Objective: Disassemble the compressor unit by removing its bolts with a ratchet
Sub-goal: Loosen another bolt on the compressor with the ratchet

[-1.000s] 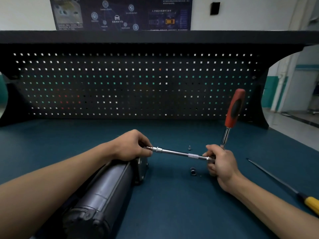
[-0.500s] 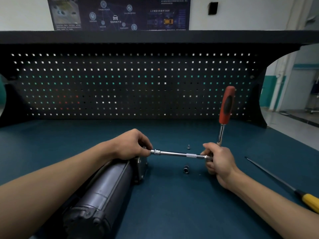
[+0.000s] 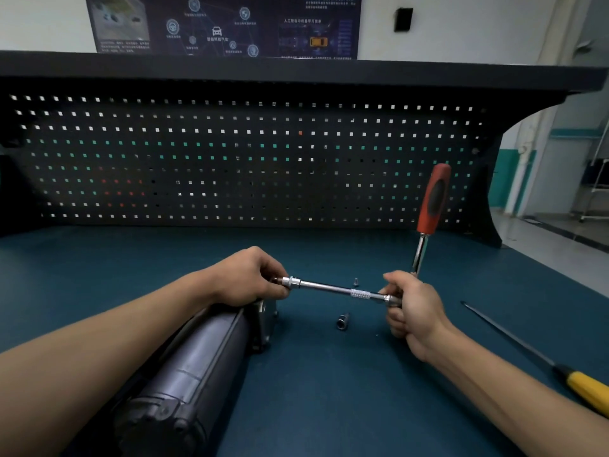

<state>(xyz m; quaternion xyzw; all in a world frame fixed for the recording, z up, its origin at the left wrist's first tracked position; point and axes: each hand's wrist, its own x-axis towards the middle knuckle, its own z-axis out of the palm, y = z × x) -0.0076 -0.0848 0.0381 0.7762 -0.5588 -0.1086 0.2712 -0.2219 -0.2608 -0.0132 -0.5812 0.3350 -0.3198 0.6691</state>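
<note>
A dark grey compressor cylinder [image 3: 197, 367] lies on the blue bench top, running from the lower left up toward the middle. My left hand [image 3: 245, 277] sits above its far end and pinches the socket end of a chrome extension bar [image 3: 333, 288]. The bar runs level to the right into the head of the ratchet. My right hand [image 3: 410, 311] grips that ratchet head. The ratchet's red and black handle [image 3: 433, 199] stands nearly upright above my right hand. The bolt itself is hidden by my left fingers.
A loose socket [image 3: 342, 321] lies on the bench between my hands, and a small bolt [image 3: 356, 281] stands just behind the bar. A yellow-handled screwdriver [image 3: 540, 361] lies at the right. A black pegboard [image 3: 250, 159] closes the back of the bench.
The ratchet handle swung left to nearly upright, then tilted slightly back to the right. Both hands keep their hold on the bar and ratchet head.
</note>
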